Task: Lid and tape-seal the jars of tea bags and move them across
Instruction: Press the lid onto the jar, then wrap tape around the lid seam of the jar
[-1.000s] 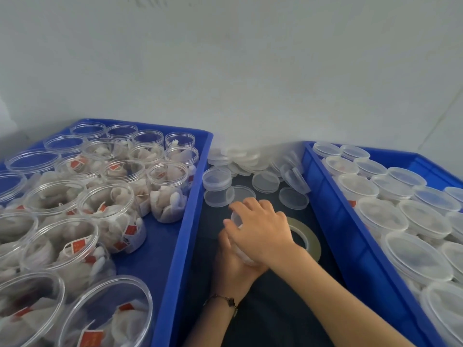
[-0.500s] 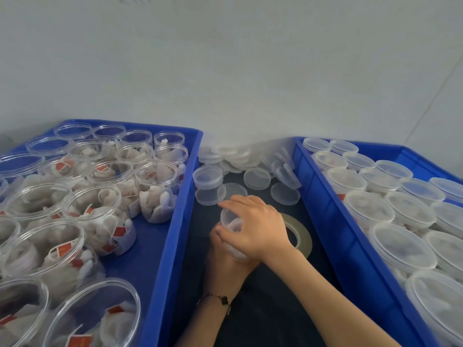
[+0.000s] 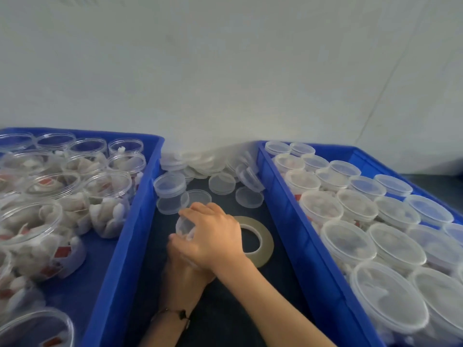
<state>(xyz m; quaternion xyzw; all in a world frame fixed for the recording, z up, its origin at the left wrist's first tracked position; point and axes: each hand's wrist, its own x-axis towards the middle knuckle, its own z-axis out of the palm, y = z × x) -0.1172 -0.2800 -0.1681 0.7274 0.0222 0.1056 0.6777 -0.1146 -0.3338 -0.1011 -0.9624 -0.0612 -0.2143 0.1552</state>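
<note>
A clear jar [image 3: 184, 225] of tea bags stands on the dark table between two blue trays. My right hand [image 3: 213, 236] lies over its top, fingers curled round the lid and rim. Beneath it, my left hand [image 3: 184, 276] grips the jar's lower body and is mostly hidden by the right hand; a thin bracelet shows on its wrist. A roll of clear tape [image 3: 255, 236] lies flat just right of my hands. Loose clear lids [image 3: 221, 182] are piled behind the jar by the wall.
The left blue tray [image 3: 120, 246] holds several open jars of tea bags [image 3: 107, 204]. The right blue tray [image 3: 295, 221] holds several lidded jars [image 3: 348, 239]. A white wall closes off the back.
The view has swung, so everything sits further left and lower in frame. Both hands stay on the jar; the right hand has turned slightly over its top.
</note>
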